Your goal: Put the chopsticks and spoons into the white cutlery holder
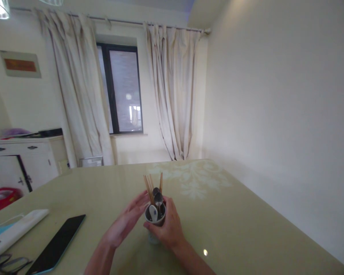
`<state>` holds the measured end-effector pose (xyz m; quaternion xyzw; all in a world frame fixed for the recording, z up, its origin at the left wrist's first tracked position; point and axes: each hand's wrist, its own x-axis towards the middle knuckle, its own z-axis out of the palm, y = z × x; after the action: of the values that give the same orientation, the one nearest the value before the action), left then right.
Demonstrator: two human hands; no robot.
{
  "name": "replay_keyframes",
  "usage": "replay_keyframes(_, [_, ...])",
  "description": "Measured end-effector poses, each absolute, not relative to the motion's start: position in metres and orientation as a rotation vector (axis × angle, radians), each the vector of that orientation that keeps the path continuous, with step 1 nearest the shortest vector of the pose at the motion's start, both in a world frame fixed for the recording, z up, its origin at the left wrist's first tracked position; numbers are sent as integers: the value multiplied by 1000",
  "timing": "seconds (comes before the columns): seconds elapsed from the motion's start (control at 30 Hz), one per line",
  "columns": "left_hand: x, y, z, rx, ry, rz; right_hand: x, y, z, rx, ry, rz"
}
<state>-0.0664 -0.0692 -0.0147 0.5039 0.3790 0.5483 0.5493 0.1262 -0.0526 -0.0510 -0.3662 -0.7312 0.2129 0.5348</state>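
My right hand [170, 226] is wrapped round the right side of a utensil cup [147, 217], its thumb across the front near the rim. Several wooden chopsticks [148, 187], metal spoons [158, 198] and a white spoon [153, 212] with a small dark mark stand in the cup. On the cup's left side, my left hand [129, 217] is open, with fingers stretched toward the far side of the rim. Whether its fingertips touch the cup I cannot tell. Part of the cup's lower body is hidden behind my right hand.
On the glossy green table [109, 191], a black phone-like slab [59, 242], a long white object [20, 229] and glasses [10, 263] lie at the left. A wall [281, 114] borders the right edge. A white cabinet [43, 164] and red basin [5, 198] stand beyond the table.
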Motion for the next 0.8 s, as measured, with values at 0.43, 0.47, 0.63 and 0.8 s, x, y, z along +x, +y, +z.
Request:
replay_keyframes(0.43, [-50, -11, 52, 1323, 1016, 1207, 123, -55, -56, -886, -1746, 530])
replay_keyframes(0.47, [-49, -11, 53, 1324, 1023, 1202, 124, -55, -56, -884, -1746, 531])
replay_keyframes(0.63, [-46, -15, 62, 1331, 1078, 1184, 125, -57, -55, -900, -1731, 559])
replay_keyframes(0.8, [-48, -20, 72, 1312, 1096, 1279, 127, -57, -57, -887, -1721, 558])
